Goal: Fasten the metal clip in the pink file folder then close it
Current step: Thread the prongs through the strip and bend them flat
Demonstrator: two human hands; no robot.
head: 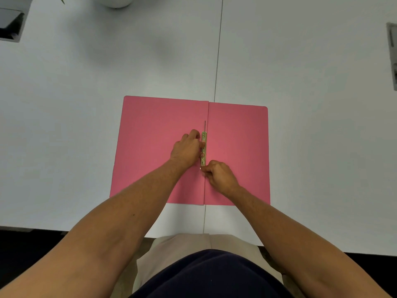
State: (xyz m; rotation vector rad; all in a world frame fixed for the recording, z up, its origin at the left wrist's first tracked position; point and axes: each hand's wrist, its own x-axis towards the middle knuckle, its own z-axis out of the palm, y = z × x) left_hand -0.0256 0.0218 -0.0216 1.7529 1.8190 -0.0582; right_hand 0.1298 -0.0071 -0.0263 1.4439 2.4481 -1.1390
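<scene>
The pink file folder (150, 151) lies open and flat on the white table, its fold running up the middle. A brass metal clip (203, 138) sits along the fold, with one thin prong sticking out beyond its far end. My left hand (187, 148) rests on the left flap, its fingertips pressing on the clip's bar. Fingers curled, my right hand (220, 176) pinches the clip's near end, which it hides.
A seam (218, 61) runs between two white table tops (86, 82), under the folder's fold. A white pot (117, 2) stands at the far edge. Grey cable openings sit at far left (10, 24) and at the right edge (392, 54).
</scene>
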